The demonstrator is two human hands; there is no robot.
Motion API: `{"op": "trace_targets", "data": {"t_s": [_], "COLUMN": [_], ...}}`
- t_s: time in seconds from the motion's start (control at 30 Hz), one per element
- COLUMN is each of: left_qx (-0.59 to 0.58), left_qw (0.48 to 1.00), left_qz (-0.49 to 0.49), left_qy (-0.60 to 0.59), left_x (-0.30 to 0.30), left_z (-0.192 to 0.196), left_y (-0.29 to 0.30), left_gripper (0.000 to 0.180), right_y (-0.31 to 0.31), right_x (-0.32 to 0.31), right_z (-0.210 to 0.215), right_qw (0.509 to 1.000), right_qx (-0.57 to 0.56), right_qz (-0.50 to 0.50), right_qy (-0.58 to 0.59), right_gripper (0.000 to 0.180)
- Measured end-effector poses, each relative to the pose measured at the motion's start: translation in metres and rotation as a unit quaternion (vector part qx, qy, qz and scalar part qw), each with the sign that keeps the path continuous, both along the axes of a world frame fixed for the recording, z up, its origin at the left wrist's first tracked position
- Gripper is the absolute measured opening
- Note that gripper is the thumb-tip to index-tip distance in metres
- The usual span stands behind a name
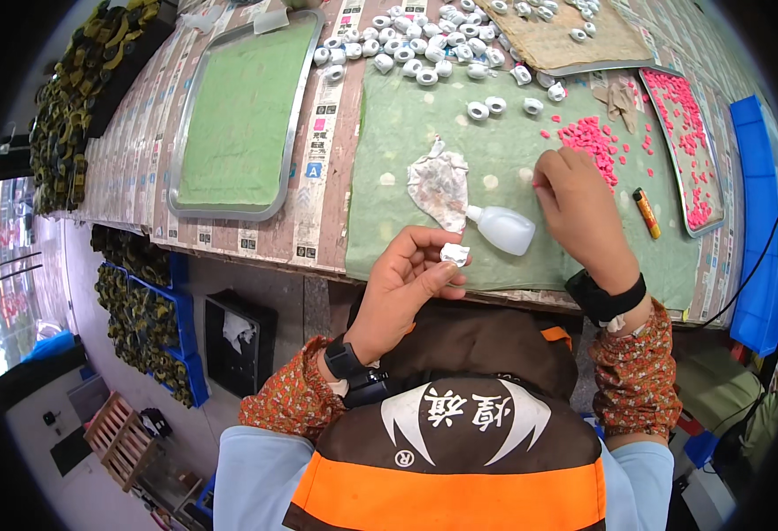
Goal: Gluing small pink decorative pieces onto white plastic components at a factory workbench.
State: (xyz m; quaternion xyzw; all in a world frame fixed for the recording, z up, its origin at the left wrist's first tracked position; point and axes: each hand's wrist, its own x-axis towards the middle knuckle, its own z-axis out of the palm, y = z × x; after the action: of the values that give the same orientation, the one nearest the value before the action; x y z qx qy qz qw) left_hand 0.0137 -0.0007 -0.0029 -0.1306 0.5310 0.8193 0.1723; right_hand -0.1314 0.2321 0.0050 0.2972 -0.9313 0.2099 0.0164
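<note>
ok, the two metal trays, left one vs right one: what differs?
The left metal tray holds only a green cloth liner, with nothing on it; the right metal tray is strewn with small pink pieces. The left tray looks wider and shows whole; the right tray is narrower and curves along the picture's rim. Both are shallow, rimmed, rectangular trays resting on the same workbench.

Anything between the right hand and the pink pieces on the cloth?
Nothing visible. The right hand rests on the green cloth with its fingertips at the edge of the pink pieces. The white squeeze bottle and crumpled rag lie to its left, off that path.
</note>
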Motion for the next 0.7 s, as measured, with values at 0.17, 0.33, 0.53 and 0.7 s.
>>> {"op": "trace_targets", "data": {"t_s": [0.17,0.33,0.53,0.7], "left_qx": [0.005,0.004,0.008,0.004], "left_qw": [1.000,1.000,1.000,1.000], "left_qz": [0.001,0.001,0.006,0.007], "left_qy": [0.008,0.005,0.001,-0.004], "left_x": [0.0027,0.0026,0.0027,0.0029], "left_z": [-0.0057,-0.0059,-0.0050,-0.0066], "left_y": [-0.0025,-0.0026,-0.0035,-0.0037], "left_gripper": [0.031,0.030,0.031,0.030], "right_y": [0.0122,0.0093,0.0033,0.0037], "right_x": [-0.0034,-0.0079,-0.0032,-0.0020], "right_z": [0.0087,0.0028,0.0005,0.0005], "right_qw": [0.995,0.997,0.997,0.999], "right_qx": [-0.043,-0.058,-0.047,-0.042], "right_qz": [-0.015,-0.032,-0.028,-0.023], "right_qy": [-0.087,-0.045,-0.056,-0.026], "right_gripper": [0.015,0.012,0.011,0.011]}}
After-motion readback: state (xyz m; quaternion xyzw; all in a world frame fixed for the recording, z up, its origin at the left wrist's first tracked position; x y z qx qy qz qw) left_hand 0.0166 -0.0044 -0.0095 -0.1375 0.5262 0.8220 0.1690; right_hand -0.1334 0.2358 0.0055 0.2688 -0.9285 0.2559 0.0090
